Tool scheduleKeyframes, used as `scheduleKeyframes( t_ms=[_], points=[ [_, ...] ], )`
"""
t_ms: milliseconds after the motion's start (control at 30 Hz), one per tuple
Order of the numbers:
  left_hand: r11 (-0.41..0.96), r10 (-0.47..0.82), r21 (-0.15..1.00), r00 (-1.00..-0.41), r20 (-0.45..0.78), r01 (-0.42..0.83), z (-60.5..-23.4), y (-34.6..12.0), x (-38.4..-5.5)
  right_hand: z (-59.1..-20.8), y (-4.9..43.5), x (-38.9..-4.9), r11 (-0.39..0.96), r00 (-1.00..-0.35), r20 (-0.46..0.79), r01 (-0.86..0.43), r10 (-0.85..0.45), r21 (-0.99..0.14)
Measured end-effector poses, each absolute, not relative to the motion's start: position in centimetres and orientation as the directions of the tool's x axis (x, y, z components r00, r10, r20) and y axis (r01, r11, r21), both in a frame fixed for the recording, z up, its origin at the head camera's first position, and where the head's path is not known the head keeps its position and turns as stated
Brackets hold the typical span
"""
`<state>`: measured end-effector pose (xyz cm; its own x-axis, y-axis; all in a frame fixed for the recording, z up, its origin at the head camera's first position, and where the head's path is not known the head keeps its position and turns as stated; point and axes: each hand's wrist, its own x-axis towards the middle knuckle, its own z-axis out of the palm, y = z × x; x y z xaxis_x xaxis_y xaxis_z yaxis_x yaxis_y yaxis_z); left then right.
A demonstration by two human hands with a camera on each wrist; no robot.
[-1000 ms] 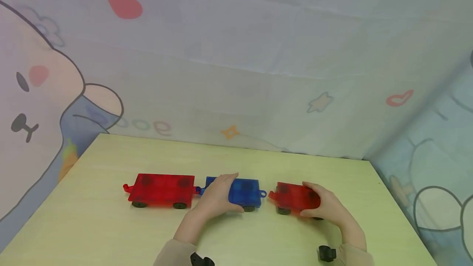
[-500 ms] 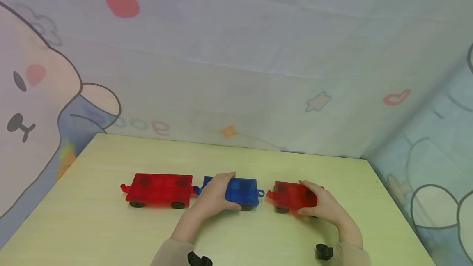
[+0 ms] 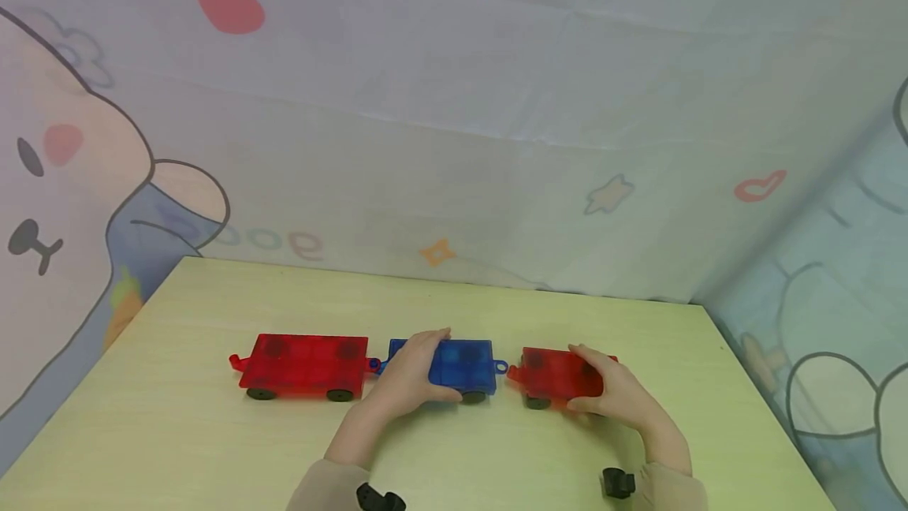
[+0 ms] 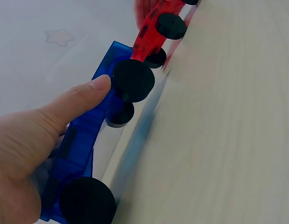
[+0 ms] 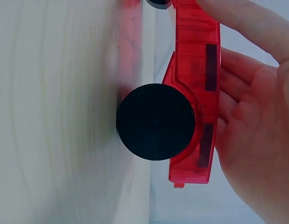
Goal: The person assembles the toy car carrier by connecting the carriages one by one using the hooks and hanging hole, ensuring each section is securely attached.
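My left hand (image 3: 407,385) grips a translucent blue toy wagon (image 3: 464,365), thumb along its near side and fingers over the far side. A ring sticks out from its right end. In my right hand (image 3: 624,393) is a shorter red toy wagon (image 3: 556,373), held across its right part. Its red hook (image 3: 514,374) sits right beside the blue ring (image 3: 501,367). A longer red wagon (image 3: 308,365) is hitched to the blue one's left end. Close up in the right wrist view, a black wheel (image 5: 156,122) of the short red wagon stands at the tabletop.
All the wagons form a row across the pale wooden table (image 3: 213,448). A printed cloth backdrop (image 3: 454,140) rises behind the table's back edge and along its right side. Black wrist cameras (image 3: 619,483) sit on both sleeves.
My right hand has slid the short red wagon a little to the left, narrowing the gap between its hook and the blue ring. My left hand keeps its grip; the head view shifts slightly.
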<state>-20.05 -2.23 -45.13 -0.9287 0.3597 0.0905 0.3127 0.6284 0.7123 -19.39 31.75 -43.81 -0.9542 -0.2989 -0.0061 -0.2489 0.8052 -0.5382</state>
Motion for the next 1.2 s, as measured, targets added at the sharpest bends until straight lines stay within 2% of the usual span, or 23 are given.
scheduleKeyframes(
  t_ms=[1200],
  points=[
    [0.615, 0.378, 0.711, -0.919, 0.112, 0.34, -45.1, -2.3, -20.1, -43.9, 30.2, -19.5, 0.812, -0.95, -0.013, -0.261, -0.313, -0.522]
  ],
)
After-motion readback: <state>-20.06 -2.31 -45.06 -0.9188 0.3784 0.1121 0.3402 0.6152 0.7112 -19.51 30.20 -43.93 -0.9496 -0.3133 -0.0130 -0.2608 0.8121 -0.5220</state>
